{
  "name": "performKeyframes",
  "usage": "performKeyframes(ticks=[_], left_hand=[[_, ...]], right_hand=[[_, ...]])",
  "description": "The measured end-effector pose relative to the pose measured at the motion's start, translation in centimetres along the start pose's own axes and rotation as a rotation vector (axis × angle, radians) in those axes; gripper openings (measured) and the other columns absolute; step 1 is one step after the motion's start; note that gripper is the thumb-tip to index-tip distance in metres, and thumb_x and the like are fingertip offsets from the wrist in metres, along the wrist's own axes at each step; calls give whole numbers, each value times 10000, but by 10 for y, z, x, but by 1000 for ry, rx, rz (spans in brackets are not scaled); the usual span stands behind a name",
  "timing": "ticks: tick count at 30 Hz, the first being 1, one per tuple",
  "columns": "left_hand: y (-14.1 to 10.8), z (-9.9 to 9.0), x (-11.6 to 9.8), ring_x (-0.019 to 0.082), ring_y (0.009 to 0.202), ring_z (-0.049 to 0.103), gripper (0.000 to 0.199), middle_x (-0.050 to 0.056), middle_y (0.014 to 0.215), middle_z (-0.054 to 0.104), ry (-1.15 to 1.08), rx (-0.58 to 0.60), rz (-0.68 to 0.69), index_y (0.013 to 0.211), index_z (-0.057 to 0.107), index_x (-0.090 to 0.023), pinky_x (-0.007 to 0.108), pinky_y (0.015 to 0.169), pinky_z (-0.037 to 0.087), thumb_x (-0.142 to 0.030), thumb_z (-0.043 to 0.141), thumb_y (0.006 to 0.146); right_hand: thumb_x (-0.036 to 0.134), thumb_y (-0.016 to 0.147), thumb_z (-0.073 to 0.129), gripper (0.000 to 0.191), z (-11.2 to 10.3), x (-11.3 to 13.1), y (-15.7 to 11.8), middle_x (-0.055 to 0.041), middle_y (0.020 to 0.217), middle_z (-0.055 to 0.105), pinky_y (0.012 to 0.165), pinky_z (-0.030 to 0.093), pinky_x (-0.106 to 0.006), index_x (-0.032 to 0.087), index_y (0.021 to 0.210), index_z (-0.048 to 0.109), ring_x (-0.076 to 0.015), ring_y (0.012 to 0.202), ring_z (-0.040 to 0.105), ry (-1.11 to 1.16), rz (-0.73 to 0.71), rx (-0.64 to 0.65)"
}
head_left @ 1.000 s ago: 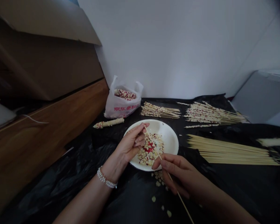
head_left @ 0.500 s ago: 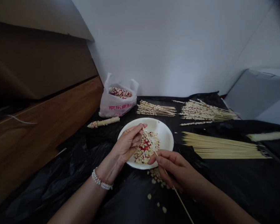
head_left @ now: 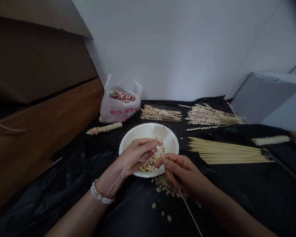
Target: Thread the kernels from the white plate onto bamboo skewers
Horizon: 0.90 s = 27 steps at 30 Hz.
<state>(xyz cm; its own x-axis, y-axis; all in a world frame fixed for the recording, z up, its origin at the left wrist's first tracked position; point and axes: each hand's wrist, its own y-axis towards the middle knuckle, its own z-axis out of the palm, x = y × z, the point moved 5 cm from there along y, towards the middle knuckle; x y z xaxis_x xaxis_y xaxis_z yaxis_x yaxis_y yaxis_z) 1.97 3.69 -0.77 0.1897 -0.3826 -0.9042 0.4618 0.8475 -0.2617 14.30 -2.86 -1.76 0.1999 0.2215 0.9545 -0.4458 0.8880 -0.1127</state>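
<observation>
My right hand [head_left: 179,169] pinches a thin wooden skewer [head_left: 187,205] that slants up and away over a white bowl [head_left: 174,138]. The fingers of my left hand [head_left: 140,153] close round the skewer nearer its far end, and its tip sticks out beyond them. Whether a kernel sits between those fingertips is too small to tell. Cream and dark red corn kernels [head_left: 148,166] lie in the bowl, partly hidden by my left hand. More loose kernels [head_left: 162,184] are scattered on the black plastic sheet in front of it.
Behind the bowl stands a white plastic bag [head_left: 119,113] with speckled corn cobs [head_left: 123,95]. A partly stripped cob [head_left: 105,128] lies left. Kernel-covered skewers form two piles [head_left: 160,113], [head_left: 209,115] at the back. Bare skewers [head_left: 227,151] and a pale stripped cob [head_left: 270,140] lie right.
My left hand has slid down the skewer toward my right hand, so the tip now shows past its fingers. The whole view has shifted slightly.
</observation>
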Motion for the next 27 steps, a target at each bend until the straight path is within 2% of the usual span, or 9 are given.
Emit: performKeyframes(ticks=[4,7,13,16,21,24,27], left_hand=[[-5,10,5,29,430,370,235,9,552,556,106,104,-51,790,752,-119,175,405,212,-341,739,718],[-7,13,7,61,488,456,217,25,559,576,116,115,-65,778,748,-123,177,437,260,-330,744,714],[-2,0,-3,-3,412,237,203,-21,574,511,-7,-12,9,780,742,-115,162,372,103,-288,775,677],[0,-5,-7,-5,415,228,203,-20,598,515,-65,-36,28,790,741,-115,155,367,112,-274,778,671],[-3,3,-2,-1,409,231,197,-30,554,482,-15,33,-26,761,733,-115,161,370,108,-293,768,685],[-6,13,6,15,409,280,204,-15,517,505,74,72,-39,742,736,-114,171,375,138,-313,755,699],[-7,18,11,38,439,375,188,6,526,548,71,85,-45,750,736,-117,155,384,213,-295,760,694]], right_hand=[[462,904,506,333,-4,1,1,99,422,466,313,179,-171,164,968,640,-28,292,273,4,-2,-24],[455,904,514,321,-7,1,1,96,439,488,299,176,-168,174,974,653,-23,281,279,5,1,-27],[464,905,508,343,-3,2,-2,70,483,548,290,183,-158,166,975,665,-18,277,295,23,62,55],[479,894,515,367,-1,3,-2,74,466,528,293,176,-156,152,970,663,-17,278,294,-13,54,58],[479,892,515,358,-2,3,-1,81,450,506,295,176,-154,156,941,662,-15,280,284,-31,25,9],[482,882,527,339,-4,2,1,88,446,503,289,187,-156,171,921,656,-18,273,286,-13,14,-42],[466,879,541,312,-7,2,2,88,454,517,282,180,-160,177,913,653,-17,263,286,15,10,-74]])
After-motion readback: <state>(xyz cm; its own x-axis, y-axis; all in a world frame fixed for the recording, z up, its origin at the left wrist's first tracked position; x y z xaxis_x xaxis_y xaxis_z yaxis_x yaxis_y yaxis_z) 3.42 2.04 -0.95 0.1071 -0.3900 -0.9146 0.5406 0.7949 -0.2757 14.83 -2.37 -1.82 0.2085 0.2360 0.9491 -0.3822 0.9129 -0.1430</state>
